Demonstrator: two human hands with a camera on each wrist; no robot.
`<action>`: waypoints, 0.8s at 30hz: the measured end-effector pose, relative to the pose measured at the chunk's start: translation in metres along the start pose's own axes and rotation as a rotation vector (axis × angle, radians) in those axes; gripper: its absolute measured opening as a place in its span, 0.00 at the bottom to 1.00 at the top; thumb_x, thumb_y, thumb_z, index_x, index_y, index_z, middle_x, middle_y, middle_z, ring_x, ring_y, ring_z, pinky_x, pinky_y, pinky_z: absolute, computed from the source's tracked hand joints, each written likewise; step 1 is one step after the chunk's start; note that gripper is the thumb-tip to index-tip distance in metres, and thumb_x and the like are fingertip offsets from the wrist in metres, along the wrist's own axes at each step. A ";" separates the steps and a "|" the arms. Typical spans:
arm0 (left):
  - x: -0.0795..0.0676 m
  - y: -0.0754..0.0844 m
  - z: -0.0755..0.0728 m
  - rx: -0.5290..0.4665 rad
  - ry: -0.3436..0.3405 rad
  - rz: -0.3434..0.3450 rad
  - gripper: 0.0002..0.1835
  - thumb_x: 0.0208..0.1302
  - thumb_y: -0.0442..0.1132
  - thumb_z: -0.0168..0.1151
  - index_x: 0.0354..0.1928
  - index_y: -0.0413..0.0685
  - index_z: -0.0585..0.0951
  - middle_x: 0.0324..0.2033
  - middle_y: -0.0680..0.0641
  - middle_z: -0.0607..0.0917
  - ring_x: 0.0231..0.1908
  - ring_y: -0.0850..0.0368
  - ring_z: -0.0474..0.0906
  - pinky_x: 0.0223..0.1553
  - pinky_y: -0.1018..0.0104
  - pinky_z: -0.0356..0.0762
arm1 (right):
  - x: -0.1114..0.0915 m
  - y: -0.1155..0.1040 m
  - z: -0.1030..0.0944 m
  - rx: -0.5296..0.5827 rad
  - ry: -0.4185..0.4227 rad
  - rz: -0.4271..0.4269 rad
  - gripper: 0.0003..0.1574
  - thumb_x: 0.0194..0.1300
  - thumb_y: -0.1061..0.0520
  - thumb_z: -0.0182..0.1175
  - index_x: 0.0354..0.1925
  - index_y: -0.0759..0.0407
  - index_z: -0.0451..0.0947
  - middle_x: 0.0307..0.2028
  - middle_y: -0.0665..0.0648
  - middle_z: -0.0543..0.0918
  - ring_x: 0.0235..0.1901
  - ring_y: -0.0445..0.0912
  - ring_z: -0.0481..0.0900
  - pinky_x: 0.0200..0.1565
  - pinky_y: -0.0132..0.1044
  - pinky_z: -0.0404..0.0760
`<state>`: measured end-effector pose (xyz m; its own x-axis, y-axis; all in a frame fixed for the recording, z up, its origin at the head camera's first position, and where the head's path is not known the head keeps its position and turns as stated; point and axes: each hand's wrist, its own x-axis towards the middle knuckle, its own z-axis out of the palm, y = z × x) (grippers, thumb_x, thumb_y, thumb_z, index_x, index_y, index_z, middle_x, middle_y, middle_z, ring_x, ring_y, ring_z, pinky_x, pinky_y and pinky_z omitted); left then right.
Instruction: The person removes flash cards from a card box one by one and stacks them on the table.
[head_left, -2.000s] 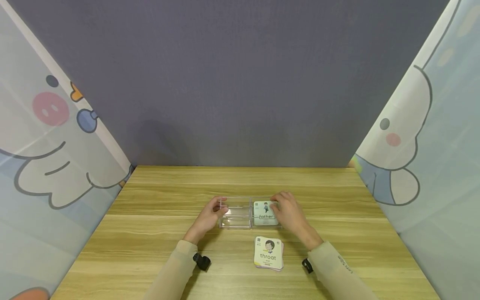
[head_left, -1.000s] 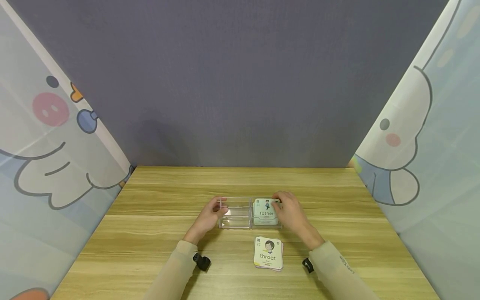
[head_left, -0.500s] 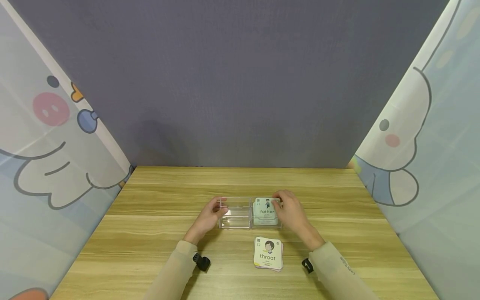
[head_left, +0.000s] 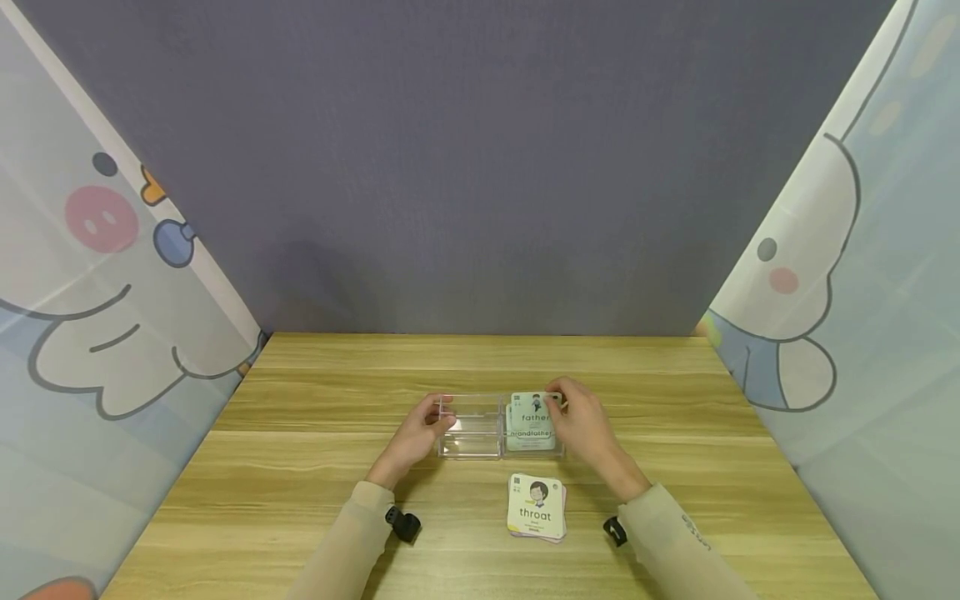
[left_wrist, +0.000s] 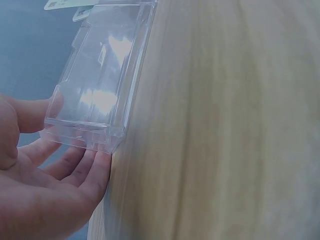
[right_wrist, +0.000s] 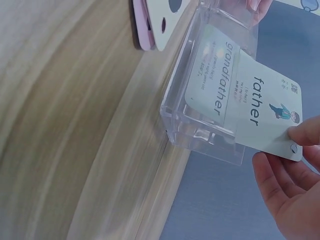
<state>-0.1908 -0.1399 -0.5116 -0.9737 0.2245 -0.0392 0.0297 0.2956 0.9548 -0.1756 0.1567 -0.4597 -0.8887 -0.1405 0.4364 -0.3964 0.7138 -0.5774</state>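
A clear plastic box (head_left: 471, 425) with two side-by-side compartments stands mid-table. My left hand (head_left: 412, 435) grips its left end, thumb over the edge and fingers behind, as the left wrist view also shows. Between thumb and fingers, my right hand (head_left: 583, 421) pinches the top corner of a pale green flashcard (right_wrist: 265, 105) reading "father". That card rises partly out of the right compartment. Behind its lower part, a "grandfather" flashcard (right_wrist: 212, 75) lies inside the compartment. The left compartment holds no cards.
A stack of flashcards (head_left: 536, 508), topped by "throat", lies on the wooden table (head_left: 337, 383) in front of the box. A grey wall (head_left: 480, 183) stands behind, with cartoon-printed curtains (head_left: 832, 275) at both sides.
My right hand has drawn the "father" flashcard upward and slightly right, uncovering the word "grandfather" on the card beneath. My left hand and the box stay in place.
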 end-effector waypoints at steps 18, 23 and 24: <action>0.000 -0.001 0.000 -0.007 -0.003 0.001 0.23 0.75 0.38 0.59 0.69 0.44 0.72 0.55 0.42 0.81 0.58 0.43 0.75 0.59 0.44 0.73 | -0.001 0.000 -0.001 0.045 -0.006 -0.012 0.06 0.71 0.66 0.62 0.46 0.63 0.78 0.33 0.53 0.81 0.29 0.42 0.73 0.29 0.34 0.75; 0.000 -0.001 0.000 -0.008 -0.005 0.003 0.23 0.75 0.38 0.59 0.69 0.43 0.72 0.55 0.41 0.81 0.58 0.43 0.75 0.58 0.44 0.73 | -0.001 0.000 -0.001 0.056 -0.014 -0.002 0.06 0.73 0.65 0.59 0.47 0.63 0.77 0.33 0.55 0.81 0.27 0.42 0.72 0.28 0.34 0.73; 0.000 -0.001 0.000 -0.011 -0.005 -0.001 0.23 0.75 0.38 0.59 0.69 0.43 0.72 0.55 0.42 0.81 0.58 0.43 0.75 0.58 0.45 0.73 | -0.001 0.000 -0.001 0.061 -0.014 0.002 0.06 0.73 0.65 0.59 0.47 0.63 0.77 0.33 0.55 0.81 0.27 0.42 0.72 0.28 0.34 0.74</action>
<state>-0.1910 -0.1401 -0.5130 -0.9725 0.2289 -0.0419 0.0260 0.2859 0.9579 -0.1746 0.1577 -0.4600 -0.8926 -0.1486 0.4257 -0.4072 0.6711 -0.6195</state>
